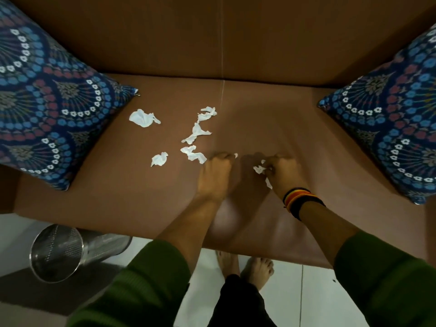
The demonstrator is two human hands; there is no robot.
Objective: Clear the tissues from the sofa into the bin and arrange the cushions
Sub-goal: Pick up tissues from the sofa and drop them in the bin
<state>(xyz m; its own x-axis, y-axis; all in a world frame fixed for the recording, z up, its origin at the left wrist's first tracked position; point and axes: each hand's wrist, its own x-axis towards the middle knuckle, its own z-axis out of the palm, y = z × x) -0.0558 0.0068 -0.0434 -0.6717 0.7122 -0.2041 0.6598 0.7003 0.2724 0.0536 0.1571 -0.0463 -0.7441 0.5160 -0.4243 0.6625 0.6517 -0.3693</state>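
Several crumpled white tissues lie on the brown sofa seat (141,185): one at far left (143,117), one farthest back (207,113), one in the middle (196,133), a small one in front (159,159) and one (193,155) beside my left hand. My left hand (217,172) is closed on the seat with a white tissue scrap (235,155) showing at its fingertips. My right hand (282,172) is closed on a crumpled tissue (259,169). A blue patterned cushion (44,100) leans at the left end, another cushion (391,119) at the right end.
A perforated metal bin (61,253) stands on the white tiled floor (313,291) in front of the sofa's left part. My bare feet (245,267) are at the sofa's front edge. The brown backrest (212,36) rises behind the seat.
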